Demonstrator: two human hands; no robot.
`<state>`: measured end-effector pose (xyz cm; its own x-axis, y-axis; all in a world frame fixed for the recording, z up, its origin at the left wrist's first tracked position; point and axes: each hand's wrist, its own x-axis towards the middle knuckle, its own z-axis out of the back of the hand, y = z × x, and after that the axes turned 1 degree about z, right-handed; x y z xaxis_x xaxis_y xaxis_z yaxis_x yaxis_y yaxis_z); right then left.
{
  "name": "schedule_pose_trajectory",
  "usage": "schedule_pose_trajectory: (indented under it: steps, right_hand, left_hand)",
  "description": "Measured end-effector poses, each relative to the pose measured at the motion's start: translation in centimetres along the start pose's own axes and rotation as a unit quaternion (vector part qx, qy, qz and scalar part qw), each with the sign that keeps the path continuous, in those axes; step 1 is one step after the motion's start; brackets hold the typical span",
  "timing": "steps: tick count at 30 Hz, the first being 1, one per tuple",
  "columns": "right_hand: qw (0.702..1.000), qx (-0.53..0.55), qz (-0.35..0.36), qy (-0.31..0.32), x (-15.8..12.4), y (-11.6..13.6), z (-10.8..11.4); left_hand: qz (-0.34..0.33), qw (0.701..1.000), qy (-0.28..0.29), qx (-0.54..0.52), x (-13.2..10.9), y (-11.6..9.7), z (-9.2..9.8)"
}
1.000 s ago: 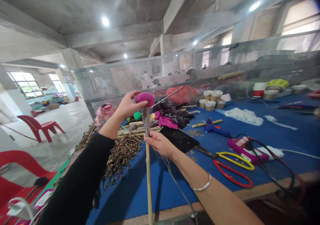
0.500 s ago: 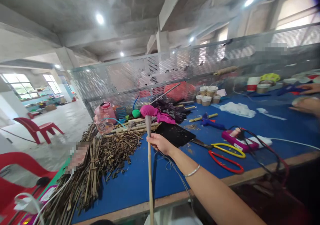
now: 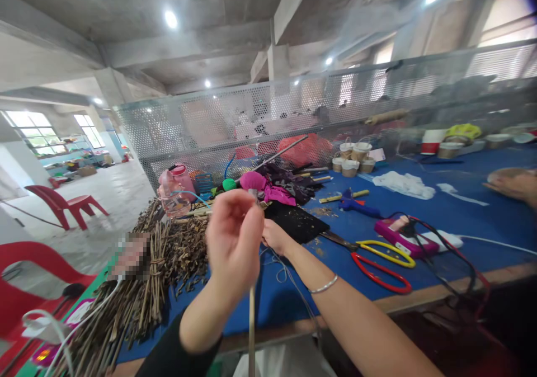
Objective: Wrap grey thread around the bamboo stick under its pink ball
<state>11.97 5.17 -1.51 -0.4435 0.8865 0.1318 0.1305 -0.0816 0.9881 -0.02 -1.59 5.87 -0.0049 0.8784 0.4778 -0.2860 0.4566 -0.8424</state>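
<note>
Pinching the stick [image 3: 251, 335] above the desk's front edge [image 3: 235, 316], the right hand [image 3: 274, 237] sits apart from the scissors [image 3: 354, 246]; left hand [image 3: 235, 243] curls, hold unclear.

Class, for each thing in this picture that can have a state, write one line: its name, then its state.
Left hand: raised, fingers curled; whether it holds anything is unclear
Right hand: closed around the stick, fingertips hidden
Scissors: lying flat, handles spread
Blue glue gun: lying down
White material: crumpled
Purple power strip beside the scissors: black plug seated
Far red chair: upright
Ceiling lamp: lit
</note>
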Motion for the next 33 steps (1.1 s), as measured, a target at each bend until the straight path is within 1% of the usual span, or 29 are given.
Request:
schedule_pose_trajectory:
  steps: [2,3,5,6,7,10,11,13,15,17,20,23,24,26,30,31,33]
  right_hand:
    - [1.000,0.008,0.001,-0.018,0.3,-0.1,0.6]
    - [1.000,0.019,0.003,-0.022,0.4,-0.2,0.9]
    - [0.999,0.034,0.007,-0.024,0.7,-0.4,1.3]
    - [0.999,0.033,0.009,-0.023,0.8,-0.5,1.5]
    - [0.999,0.027,0.008,-0.022,0.9,-0.7,1.7]
    - [1.000,0.008,0.015,-0.018,1.0,-1.1,2.0]
    - [1.000,0.006,0.019,-0.013,1.0,-1.2,2.1]
    - [1.000,-0.003,0.011,0.010,0.9,-1.0,2.3]
    - [0.998,-0.019,-0.014,0.053,0.7,-0.5,2.6]
    - [0.994,-0.028,-0.036,0.096,0.7,0.2,2.8]
    - [0.989,-0.022,-0.053,0.134,0.9,0.9,2.9]
    - [0.990,0.003,-0.061,0.130,1.1,0.7,2.9]
    - [0.991,0.006,-0.063,0.120,1.1,0.4,2.9]
    - [0.993,0.003,-0.062,0.099,0.9,-0.1,2.8]
    - [0.995,0.011,-0.057,0.077,0.5,-0.5,2.7]
    - [0.996,0.018,-0.057,0.072,0.4,-0.6,2.7]
    - [0.996,0.034,-0.055,0.066,0.2,-0.6,2.7]
  left_hand:
    - [0.018,0.997,0.000,0.077,0.8,1.6,-1.4]
    - [0.038,0.992,0.016,0.121,1.1,2.7,-1.8]
    - [0.093,0.977,0.082,0.174,1.8,5.2,-2.4]
    - [0.107,0.972,0.116,0.171,2.0,6.3,-2.4]
    - [0.112,0.971,0.135,0.165,2.1,7.2,-2.4]
    - [0.150,0.973,0.148,0.094,2.0,8.8,-2.2]
    - [0.173,0.971,0.152,0.056,1.8,9.0,-2.1]
    - [0.221,0.959,0.175,-0.030,1.5,9.1,-1.9]
    - [0.255,0.939,0.203,-0.113,1.3,9.1,-1.5]
    - [0.273,0.919,0.225,-0.176,1.1,9.2,-1.0]
    - [0.286,0.895,0.248,-0.236,1.0,9.5,-0.5]
    - [0.302,0.881,0.249,-0.264,0.9,9.6,-0.5]
    - [0.308,0.881,0.247,-0.262,0.9,9.5,-0.6]
    - [0.307,0.891,0.234,-0.239,0.7,9.4,-0.8]
    - [0.282,0.929,0.180,-0.161,0.3,9.0,-1.3]
    - [0.282,0.932,0.171,-0.151,0.2,8.9,-1.4]
    - [0.294,0.926,0.168,-0.167,0.0,8.7,-1.4]
